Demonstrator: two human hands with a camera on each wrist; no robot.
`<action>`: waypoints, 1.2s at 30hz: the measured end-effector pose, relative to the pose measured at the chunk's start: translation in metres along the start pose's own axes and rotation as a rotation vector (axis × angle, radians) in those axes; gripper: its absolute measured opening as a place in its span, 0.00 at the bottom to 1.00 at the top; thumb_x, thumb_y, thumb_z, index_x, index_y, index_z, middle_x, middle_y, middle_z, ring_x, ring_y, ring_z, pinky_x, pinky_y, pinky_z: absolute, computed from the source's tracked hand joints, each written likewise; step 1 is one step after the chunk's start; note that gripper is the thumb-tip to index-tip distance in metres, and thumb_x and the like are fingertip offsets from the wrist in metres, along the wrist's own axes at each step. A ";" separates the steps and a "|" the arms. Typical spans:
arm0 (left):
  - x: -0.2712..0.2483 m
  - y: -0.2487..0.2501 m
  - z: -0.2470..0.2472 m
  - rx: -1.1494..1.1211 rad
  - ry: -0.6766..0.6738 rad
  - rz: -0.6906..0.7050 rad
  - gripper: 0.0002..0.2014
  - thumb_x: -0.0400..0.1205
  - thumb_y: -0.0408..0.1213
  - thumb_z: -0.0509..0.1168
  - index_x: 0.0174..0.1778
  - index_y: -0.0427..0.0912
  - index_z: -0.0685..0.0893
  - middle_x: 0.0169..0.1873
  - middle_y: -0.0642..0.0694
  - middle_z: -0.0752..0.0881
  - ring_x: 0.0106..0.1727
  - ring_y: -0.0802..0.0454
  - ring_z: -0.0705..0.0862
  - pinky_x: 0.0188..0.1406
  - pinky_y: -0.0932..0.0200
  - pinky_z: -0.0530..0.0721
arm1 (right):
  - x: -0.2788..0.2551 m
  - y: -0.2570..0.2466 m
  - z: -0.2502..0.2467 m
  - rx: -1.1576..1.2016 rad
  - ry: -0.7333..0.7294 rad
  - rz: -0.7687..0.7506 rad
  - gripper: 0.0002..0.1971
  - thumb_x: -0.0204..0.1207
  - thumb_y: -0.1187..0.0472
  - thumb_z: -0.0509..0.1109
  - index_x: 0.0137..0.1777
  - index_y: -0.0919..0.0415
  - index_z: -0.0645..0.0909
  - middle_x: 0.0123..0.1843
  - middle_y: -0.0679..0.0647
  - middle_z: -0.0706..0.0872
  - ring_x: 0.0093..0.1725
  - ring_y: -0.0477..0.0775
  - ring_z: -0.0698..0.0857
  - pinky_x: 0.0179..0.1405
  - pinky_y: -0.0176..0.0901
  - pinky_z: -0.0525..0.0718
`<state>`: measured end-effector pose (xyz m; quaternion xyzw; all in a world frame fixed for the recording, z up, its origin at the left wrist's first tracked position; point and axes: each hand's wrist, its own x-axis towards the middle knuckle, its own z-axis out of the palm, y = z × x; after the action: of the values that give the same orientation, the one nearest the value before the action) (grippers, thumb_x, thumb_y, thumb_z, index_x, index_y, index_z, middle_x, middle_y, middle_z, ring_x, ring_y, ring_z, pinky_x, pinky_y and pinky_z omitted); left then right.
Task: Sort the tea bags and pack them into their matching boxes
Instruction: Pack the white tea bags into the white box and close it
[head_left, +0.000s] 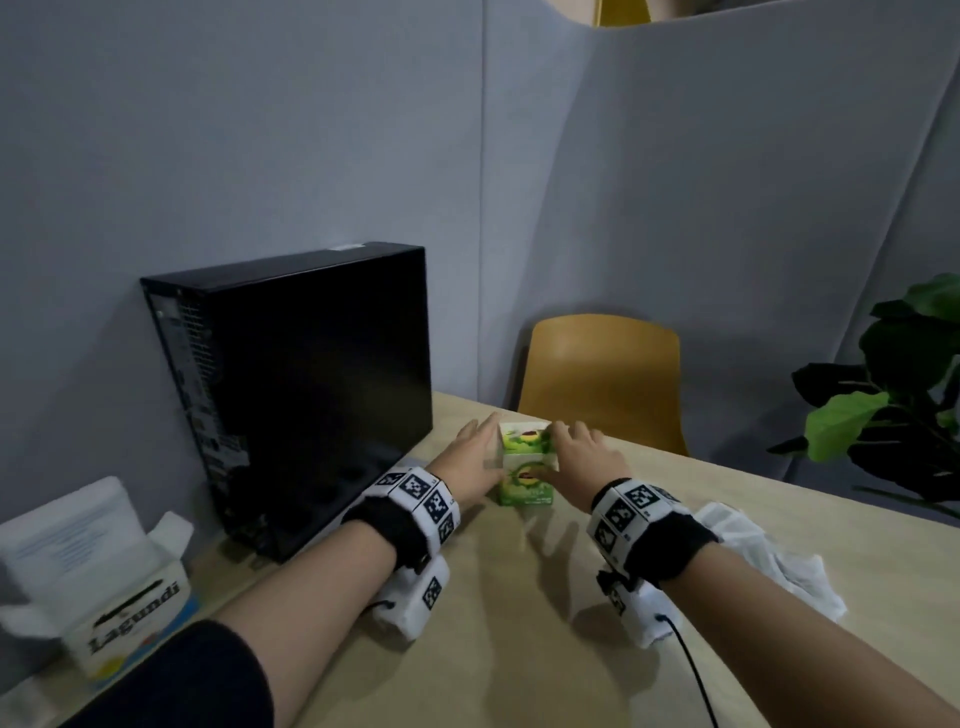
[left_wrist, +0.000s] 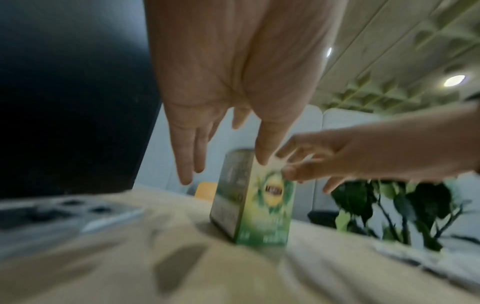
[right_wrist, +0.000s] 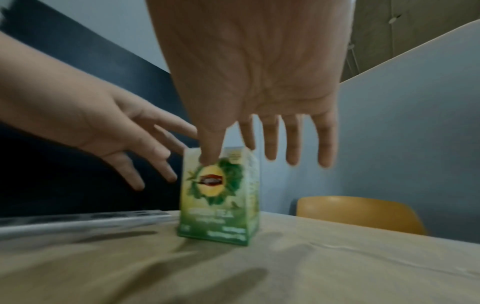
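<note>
The left hand (head_left: 470, 457) lay flat-fingered against the left side of the green tea box (head_left: 525, 465), fingers straight and spread. The right hand (head_left: 584, 457) reached over the box's top, thumb on its front and fingers loosely extended; whether it gripped was unclear. The box stood upright on the table (head_left: 519, 649), near the black computer case (head_left: 311, 389). A white box (head_left: 124, 603) sat at the table's left edge.

Box lettering (left_wrist: 274, 190) — blurred, unreadable

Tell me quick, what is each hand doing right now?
Left hand: open, fingers straight, beside the green tea box.
Right hand: open, thumb and fingertips at the box's top.
</note>
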<state>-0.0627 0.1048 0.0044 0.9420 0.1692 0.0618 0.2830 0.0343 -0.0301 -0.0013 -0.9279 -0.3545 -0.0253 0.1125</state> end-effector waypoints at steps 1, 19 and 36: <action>-0.010 -0.002 -0.009 -0.024 0.035 0.007 0.39 0.80 0.38 0.65 0.83 0.47 0.49 0.82 0.42 0.54 0.80 0.46 0.61 0.77 0.54 0.63 | -0.005 -0.008 -0.001 -0.007 0.064 -0.001 0.25 0.79 0.42 0.58 0.71 0.55 0.65 0.67 0.56 0.73 0.68 0.60 0.73 0.60 0.59 0.78; -0.210 -0.129 -0.152 -0.255 0.687 -0.196 0.17 0.88 0.39 0.48 0.64 0.42 0.80 0.47 0.44 0.85 0.40 0.48 0.82 0.45 0.53 0.75 | -0.085 -0.290 0.045 0.032 -0.263 -0.771 0.20 0.79 0.56 0.63 0.71 0.46 0.69 0.64 0.61 0.71 0.57 0.67 0.81 0.45 0.51 0.76; -0.173 0.002 -0.078 -0.058 0.176 0.263 0.08 0.74 0.34 0.73 0.45 0.51 0.86 0.38 0.52 0.89 0.37 0.61 0.83 0.32 0.72 0.77 | -0.109 -0.063 -0.088 0.915 -0.066 -0.387 0.07 0.77 0.62 0.69 0.46 0.46 0.82 0.36 0.48 0.83 0.28 0.46 0.84 0.30 0.36 0.82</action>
<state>-0.2406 0.0821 0.0664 0.9384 0.0666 0.1857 0.2838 -0.0862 -0.0751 0.0829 -0.7008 -0.4984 0.1417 0.4902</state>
